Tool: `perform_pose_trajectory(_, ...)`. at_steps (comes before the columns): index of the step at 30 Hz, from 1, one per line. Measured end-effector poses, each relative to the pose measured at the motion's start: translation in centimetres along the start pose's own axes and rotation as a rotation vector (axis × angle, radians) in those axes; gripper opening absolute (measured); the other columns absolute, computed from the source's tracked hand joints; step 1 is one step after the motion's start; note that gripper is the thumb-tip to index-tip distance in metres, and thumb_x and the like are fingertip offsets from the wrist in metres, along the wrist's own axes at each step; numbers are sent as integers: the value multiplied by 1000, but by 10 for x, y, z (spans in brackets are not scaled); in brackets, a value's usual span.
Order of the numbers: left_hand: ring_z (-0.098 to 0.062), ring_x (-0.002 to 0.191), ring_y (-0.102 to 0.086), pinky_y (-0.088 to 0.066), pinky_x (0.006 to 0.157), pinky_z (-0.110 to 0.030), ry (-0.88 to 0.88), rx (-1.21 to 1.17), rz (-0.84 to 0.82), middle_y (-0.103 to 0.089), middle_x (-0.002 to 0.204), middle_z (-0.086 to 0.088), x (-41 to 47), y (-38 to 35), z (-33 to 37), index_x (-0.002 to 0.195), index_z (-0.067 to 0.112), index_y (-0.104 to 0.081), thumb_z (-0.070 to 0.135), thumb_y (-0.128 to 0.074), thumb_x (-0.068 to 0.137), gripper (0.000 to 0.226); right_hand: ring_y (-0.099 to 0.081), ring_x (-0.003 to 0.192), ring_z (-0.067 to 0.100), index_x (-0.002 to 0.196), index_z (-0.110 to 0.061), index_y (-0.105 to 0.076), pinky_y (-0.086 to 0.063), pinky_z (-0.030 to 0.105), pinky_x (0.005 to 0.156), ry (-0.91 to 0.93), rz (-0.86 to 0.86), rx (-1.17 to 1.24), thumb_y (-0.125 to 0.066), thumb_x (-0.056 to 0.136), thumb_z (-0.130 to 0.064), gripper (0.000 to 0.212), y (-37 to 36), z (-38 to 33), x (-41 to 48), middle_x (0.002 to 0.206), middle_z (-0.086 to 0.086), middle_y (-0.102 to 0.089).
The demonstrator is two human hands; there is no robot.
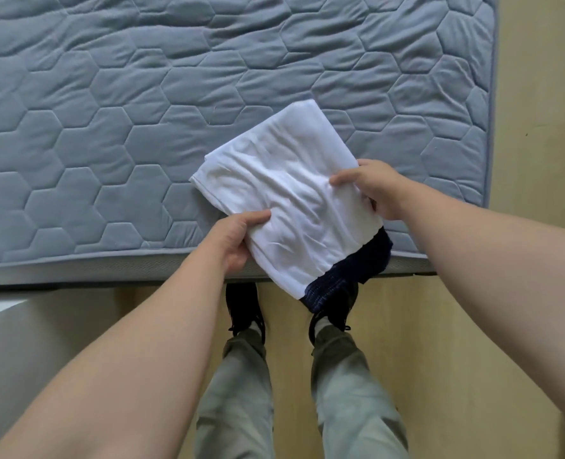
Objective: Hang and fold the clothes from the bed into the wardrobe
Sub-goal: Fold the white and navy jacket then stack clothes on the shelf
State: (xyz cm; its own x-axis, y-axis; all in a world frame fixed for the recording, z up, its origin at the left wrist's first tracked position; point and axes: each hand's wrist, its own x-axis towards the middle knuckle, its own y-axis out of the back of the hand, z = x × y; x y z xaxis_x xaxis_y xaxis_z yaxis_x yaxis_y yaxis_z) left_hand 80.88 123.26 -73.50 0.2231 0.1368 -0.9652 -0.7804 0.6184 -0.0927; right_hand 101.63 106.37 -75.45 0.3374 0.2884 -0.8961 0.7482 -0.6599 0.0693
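Note:
A folded white garment [284, 193] lies on top of a folded dark navy garment [350, 266], which shows only at the stack's near right edge. The stack is lifted over the near edge of the bed [109, 134], a mattress with a blue-grey quilted hexagon cover. My left hand [238, 240] grips the stack's near left side, thumb on top. My right hand [373, 187] grips its right side, thumb on the white cloth. The fingers under the stack are hidden.
The mattress edge [76, 270] runs across the middle of the view. Below it is a pale wooden floor [456, 326], where my two legs and dark shoes [244, 313] stand. A wooden strip of floor [539, 94] runs along the bed's right side.

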Motion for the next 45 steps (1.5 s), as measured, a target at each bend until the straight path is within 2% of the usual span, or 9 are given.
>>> perform_pose_trajectory(10, -14, 112, -68, -59, 87, -41, -484, 293, 175, -68, 126, 11, -163, -15, 71, 135, 32, -54, 34, -90, 72, 72, -61, 110, 11, 149, -27, -37, -52, 27, 83, 225, 119, 221, -92, 65, -41, 101, 10, -43, -170, 131, -9, -52)
perform_pose_trajectory(14, 6, 138, -34, -36, 106, -20, -696, 621, 99, -28, 162, 13, -263, -36, 109, 158, 47, -10, 47, -89, 72, 117, -57, 119, 1, 149, -37, -41, -51, 16, 84, 383, 96, 134, -94, 60, -32, 104, 34, -81, -281, 136, -20, -50)
perform_pose_trajectory(17, 32, 125, -31, -32, 94, 3, -756, 895, -85, -32, 152, 22, -332, -51, 135, 156, 51, -15, 41, -97, 59, 127, -53, 122, -6, 149, -33, -43, -48, 17, 99, 477, 154, -85, -95, 57, -17, 106, 52, -109, -362, 139, -23, -49)
perform_pose_trajectory(21, -7, 145, -34, -29, 106, -16, -843, 1341, -171, -36, 155, 15, -404, -76, 150, 161, 30, -19, 27, -98, 48, 137, -52, 125, 10, 153, -35, -37, -39, 20, 94, 542, 411, -399, -90, 62, -21, 106, 52, -131, -458, 142, -13, -52)
perform_pose_trajectory(26, -30, 121, -55, -49, 97, -41, -1032, 1601, -16, -60, 132, -1, -473, -102, 158, 151, 32, -33, 27, -87, 48, 116, -64, 101, 21, 137, -28, -53, -40, 20, 73, 596, 777, -466, -88, 70, -29, 75, 30, -123, -557, 113, -1, -69)
perform_pose_trajectory(30, -27, 83, -61, -51, 68, -36, -1383, 1735, -43, -59, 81, 8, -528, -129, 166, 91, 31, -51, 27, -74, 55, 44, -62, 98, 24, 125, -26, -57, -53, 36, 81, 564, 1053, -349, -86, 75, -33, 58, 7, -90, -628, 105, 1, -67)
perform_pose_trajectory(34, -23, 78, -57, -40, 58, -29, -1620, 1746, -256, -54, 83, 6, -574, -167, 150, 81, 30, -59, 30, -79, 55, 33, -59, 93, 28, 118, -20, -62, -51, 39, 77, 477, 1409, -383, -80, 79, -50, 52, -17, -46, -693, 95, 3, -69)
perform_pose_trajectory(40, -27, 140, -34, -37, 110, -41, -1778, 1720, -813, -38, 154, 5, -661, -230, 57, 103, 32, -72, 29, -95, 54, 54, -52, 103, 27, 113, -20, -68, -49, 38, 88, 274, 1801, -189, -84, 75, -49, 51, -54, 49, -808, 109, 5, -50)
perform_pose_trajectory(45, -10, 75, -67, -50, 57, -30, -1452, 1620, -1221, -68, 80, 16, -743, -247, -51, 89, 42, -58, 32, -93, 44, 58, -61, 92, -2, 98, -40, -58, -49, 12, 75, 385, 1859, 344, -87, 67, -49, 44, -104, 142, -904, 100, -23, -64)
